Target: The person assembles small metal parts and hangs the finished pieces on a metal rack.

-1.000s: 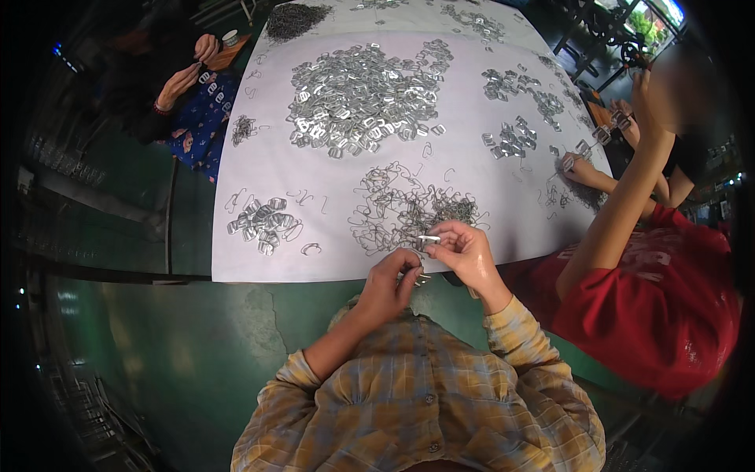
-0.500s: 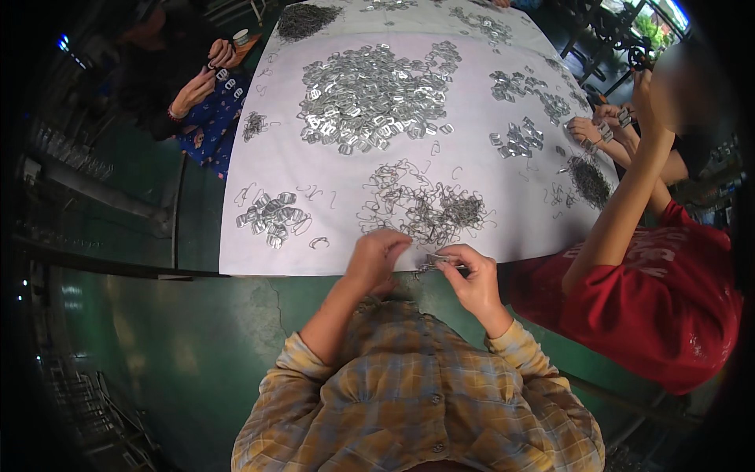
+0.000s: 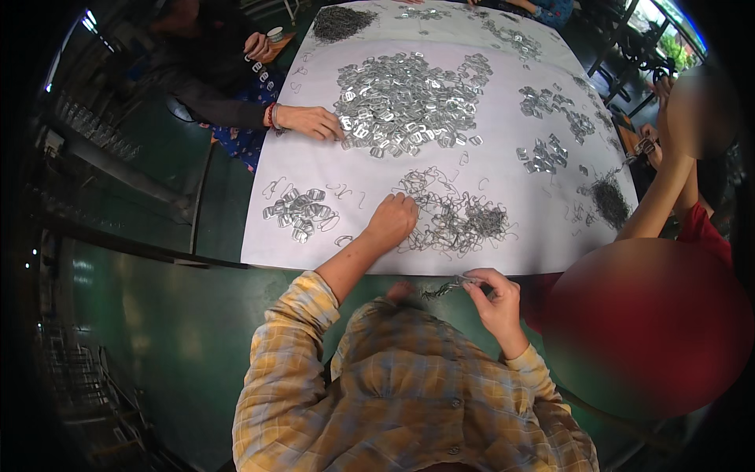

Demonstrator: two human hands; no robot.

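Note:
My left hand point(image 3: 393, 220) is at the left side of a loose heap of bent wire hooks point(image 3: 452, 220), its fingers curled down and pressed together. Whatever its fingertips pinch is hidden. Just off the table's near edge, my right hand point(image 3: 495, 305) pinches a small bunch of metal buckles and wire hooks point(image 3: 442, 290) between thumb and fingers. The bunch sticks out to the left over the floor; how many pieces it has is too small to tell. Left of my left hand lies a small pile of flat silver buckles point(image 3: 299, 212), with a few loose hooks around it.
A large heap of buckles point(image 3: 405, 102) covers the middle of the white table point(image 3: 314, 169). At the left, a co-worker's hand point(image 3: 311, 122) touches that heap. Close on my right sits a person in red point(image 3: 645, 330). Dark hooks point(image 3: 609, 200) lie near the right edge.
My left hand has moved from the table edge forward to the hooks. My right hand has drawn back slightly with its bunch. The left co-worker has reached to the big heap. The view has shifted.

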